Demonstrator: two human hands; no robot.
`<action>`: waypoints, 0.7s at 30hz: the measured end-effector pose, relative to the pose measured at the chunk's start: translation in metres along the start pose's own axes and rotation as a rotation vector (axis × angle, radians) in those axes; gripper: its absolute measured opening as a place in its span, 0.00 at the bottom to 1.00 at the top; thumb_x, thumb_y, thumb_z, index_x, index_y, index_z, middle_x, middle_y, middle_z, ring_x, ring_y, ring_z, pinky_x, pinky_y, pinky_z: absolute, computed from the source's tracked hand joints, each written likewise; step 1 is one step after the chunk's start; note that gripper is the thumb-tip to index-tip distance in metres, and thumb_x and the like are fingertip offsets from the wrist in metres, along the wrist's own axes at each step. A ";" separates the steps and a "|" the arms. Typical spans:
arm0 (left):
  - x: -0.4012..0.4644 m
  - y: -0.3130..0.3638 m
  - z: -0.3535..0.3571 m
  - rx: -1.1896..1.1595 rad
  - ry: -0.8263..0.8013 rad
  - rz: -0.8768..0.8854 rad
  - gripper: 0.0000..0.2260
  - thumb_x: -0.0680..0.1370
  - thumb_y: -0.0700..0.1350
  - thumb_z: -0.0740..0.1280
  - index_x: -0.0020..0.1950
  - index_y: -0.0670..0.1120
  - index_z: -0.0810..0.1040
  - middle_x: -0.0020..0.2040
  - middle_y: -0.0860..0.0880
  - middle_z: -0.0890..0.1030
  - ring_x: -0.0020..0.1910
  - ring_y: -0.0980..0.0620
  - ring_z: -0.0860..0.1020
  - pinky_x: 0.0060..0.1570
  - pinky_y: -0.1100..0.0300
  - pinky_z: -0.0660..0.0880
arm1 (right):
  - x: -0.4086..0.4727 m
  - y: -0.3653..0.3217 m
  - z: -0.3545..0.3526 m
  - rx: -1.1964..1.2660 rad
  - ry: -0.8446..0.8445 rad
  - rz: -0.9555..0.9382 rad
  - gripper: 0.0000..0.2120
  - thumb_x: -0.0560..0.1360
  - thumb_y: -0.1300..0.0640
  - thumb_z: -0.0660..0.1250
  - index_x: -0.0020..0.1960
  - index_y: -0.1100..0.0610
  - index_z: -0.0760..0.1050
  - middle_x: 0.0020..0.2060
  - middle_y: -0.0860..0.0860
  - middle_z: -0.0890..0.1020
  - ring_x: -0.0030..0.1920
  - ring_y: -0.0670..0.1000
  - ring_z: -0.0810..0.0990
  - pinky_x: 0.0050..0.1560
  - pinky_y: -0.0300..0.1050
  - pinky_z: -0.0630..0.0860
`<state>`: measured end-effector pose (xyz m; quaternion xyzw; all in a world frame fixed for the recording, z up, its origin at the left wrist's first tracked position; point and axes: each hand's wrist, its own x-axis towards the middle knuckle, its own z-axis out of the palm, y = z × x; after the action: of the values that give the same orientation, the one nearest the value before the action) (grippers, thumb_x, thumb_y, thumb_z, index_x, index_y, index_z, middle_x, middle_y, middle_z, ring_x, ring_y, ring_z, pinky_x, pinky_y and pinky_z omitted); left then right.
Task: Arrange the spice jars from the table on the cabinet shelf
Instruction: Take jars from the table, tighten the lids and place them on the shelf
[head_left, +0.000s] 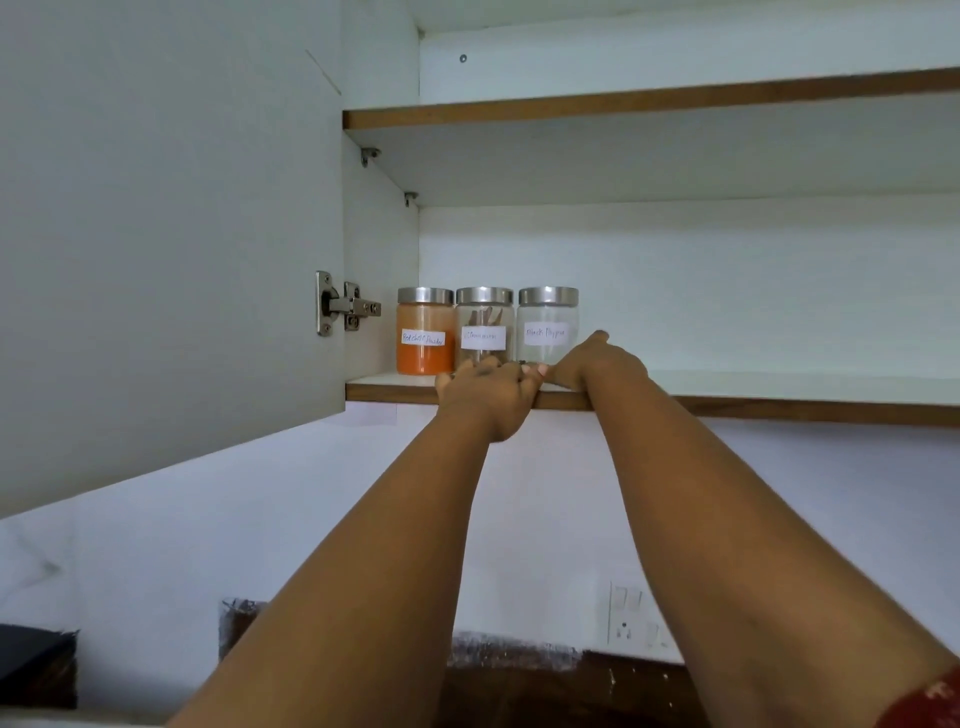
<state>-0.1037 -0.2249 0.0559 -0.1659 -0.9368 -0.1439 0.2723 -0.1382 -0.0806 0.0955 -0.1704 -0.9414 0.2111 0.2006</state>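
A: Jars on the lower cabinet shelf (727, 387), far left, in a row: red chilli powder jar (425, 332), cinnamon jar (484, 330), black pepper jar (547, 326). All upright, steel lids on.

B: Hands?

A: Left hand (485, 397), fingers curled over the shelf edge below the cinnamon jar. Right hand (592, 366) beside the black pepper jar's base; whether it grips, I cannot tell.

B: Surroundings?

A: Open cabinet door (166, 234), hinge (343, 306), wall socket (636, 616) below.
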 end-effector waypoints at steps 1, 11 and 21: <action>0.000 0.000 -0.001 -0.001 -0.005 0.000 0.27 0.82 0.61 0.43 0.68 0.50 0.72 0.71 0.44 0.70 0.72 0.42 0.64 0.67 0.41 0.59 | -0.004 0.001 -0.002 0.008 0.000 -0.003 0.56 0.67 0.30 0.67 0.79 0.59 0.43 0.70 0.59 0.70 0.66 0.61 0.72 0.60 0.51 0.70; 0.000 -0.003 -0.010 0.048 -0.102 0.075 0.32 0.81 0.65 0.43 0.77 0.47 0.63 0.75 0.41 0.65 0.74 0.40 0.62 0.71 0.41 0.60 | -0.074 0.040 0.007 -0.297 0.390 -0.222 0.33 0.80 0.38 0.41 0.62 0.55 0.77 0.57 0.57 0.80 0.57 0.59 0.76 0.57 0.54 0.66; -0.139 0.014 0.072 -0.020 -0.020 0.097 0.34 0.81 0.61 0.53 0.80 0.45 0.45 0.80 0.43 0.45 0.78 0.41 0.46 0.71 0.32 0.44 | -0.229 0.124 0.113 -0.106 0.405 -0.235 0.21 0.78 0.44 0.57 0.65 0.53 0.73 0.62 0.54 0.75 0.64 0.56 0.69 0.63 0.51 0.66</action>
<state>-0.0207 -0.2186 -0.0772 -0.2152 -0.9288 -0.1382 0.2681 0.0369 -0.1051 -0.1261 -0.1090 -0.9051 0.0980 0.3992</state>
